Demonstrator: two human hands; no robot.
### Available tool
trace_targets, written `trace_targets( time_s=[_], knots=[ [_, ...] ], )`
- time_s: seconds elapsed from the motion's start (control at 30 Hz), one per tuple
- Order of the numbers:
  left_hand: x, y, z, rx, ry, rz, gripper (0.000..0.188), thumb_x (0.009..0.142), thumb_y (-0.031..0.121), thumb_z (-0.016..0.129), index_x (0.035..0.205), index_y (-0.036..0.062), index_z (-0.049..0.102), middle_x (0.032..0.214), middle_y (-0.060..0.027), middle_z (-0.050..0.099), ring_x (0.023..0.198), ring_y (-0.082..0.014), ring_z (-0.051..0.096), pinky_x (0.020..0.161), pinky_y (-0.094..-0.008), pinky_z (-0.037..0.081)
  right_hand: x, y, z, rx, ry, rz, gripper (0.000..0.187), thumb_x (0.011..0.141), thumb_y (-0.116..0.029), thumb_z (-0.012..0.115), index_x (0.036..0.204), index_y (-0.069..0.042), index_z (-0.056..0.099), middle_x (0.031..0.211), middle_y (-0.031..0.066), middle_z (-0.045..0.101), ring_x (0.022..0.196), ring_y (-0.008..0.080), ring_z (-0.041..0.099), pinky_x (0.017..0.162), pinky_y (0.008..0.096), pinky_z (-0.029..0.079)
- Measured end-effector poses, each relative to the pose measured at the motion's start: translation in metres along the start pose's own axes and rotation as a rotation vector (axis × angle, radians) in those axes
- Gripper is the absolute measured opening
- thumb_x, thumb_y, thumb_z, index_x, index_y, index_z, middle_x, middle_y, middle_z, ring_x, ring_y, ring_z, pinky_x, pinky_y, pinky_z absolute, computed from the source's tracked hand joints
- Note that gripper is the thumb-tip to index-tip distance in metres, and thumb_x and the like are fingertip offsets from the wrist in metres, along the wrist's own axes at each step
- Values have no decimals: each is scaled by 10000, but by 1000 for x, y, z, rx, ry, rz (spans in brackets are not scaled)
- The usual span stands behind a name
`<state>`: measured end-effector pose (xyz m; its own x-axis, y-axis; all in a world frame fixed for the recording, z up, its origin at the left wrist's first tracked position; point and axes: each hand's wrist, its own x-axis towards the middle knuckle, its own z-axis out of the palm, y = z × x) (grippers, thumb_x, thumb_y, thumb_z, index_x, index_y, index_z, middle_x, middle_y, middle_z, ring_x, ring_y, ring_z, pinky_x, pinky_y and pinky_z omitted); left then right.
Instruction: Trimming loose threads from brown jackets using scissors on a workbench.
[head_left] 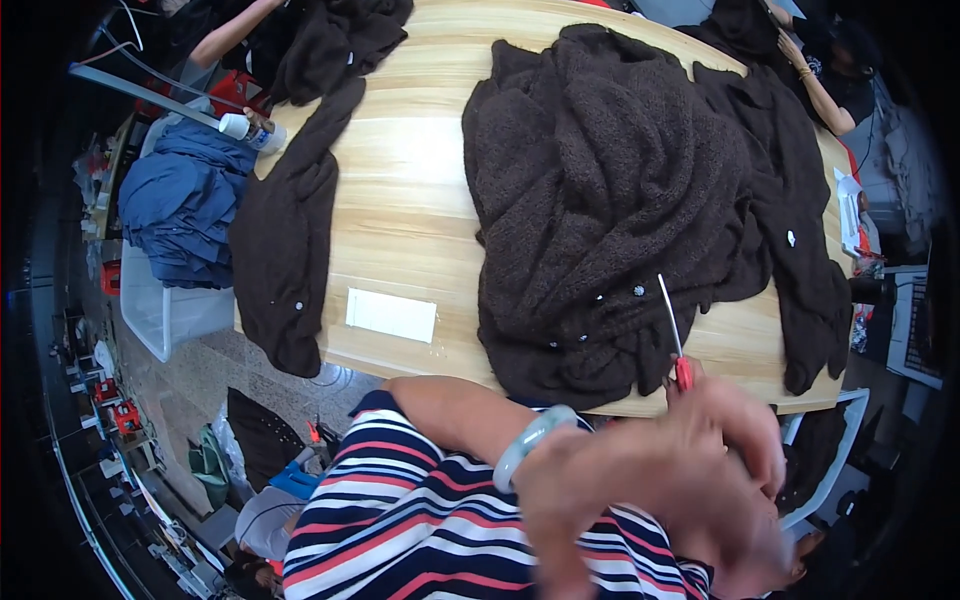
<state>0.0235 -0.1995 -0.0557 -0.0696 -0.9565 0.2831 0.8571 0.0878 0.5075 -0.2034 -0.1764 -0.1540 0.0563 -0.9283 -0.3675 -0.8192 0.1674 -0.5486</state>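
We see both hands bunched together just below the near edge of the pale wooden table (pixel 400 200); the right hand (pixel 735 440) grips red-handled scissors (pixel 676 340), blades pointing up over the heaped dark brown knitted garment (pixel 600 200), probably for trimming. The left hand (pixel 590 500), wearing a pale green bangle (pixel 530 445), is blurred; we cannot tell its grasp.

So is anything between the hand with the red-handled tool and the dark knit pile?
Nothing visible. The right hand holds the red-handled tool, whose metal tip already lies over the dark knit pile on the table.
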Motion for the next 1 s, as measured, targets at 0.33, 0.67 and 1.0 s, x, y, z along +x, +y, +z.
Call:
trace_targets(
  time_s=[0.33, 0.67, 1.0],
  knots=[
    [-99, -42, -218, 1188, 636, -150, 370, 891, 72, 656, 1233, 27, 519, 1088, -60, 557, 935, -113, 541, 780, -226, 466, 100, -89, -31, -130, 247, -388, 390, 860, -160, 675, 1219, -105, 533, 918, 212, 647, 888, 425, 622, 726, 462, 500],
    [-123, -75, -276, 891, 527, -465, 497, 819, 154, 765, 1222, -30, 538, 1142, -136, 651, 1001, -180, 626, 817, -296, 515, 266, -160, 87, -578, 67, -231, 511, 781, -319, 754, 1132, -30, 520, 1044, 262, 641, 999, 395, 640, 859, 449, 526],
    [-89, -39, -182, 213, 518, -316, 456, 837, 31, 707, 1254, -30, 532, 1178, -114, 635, 1064, -184, 614, 973, -327, 473, 207, -67, -135, 25, 460, -360, 448, 809, -87, 634, 1248, -15, 585, 1147, 108, 649, 987, 189, 623, 847, 337, 494]
  ],
)
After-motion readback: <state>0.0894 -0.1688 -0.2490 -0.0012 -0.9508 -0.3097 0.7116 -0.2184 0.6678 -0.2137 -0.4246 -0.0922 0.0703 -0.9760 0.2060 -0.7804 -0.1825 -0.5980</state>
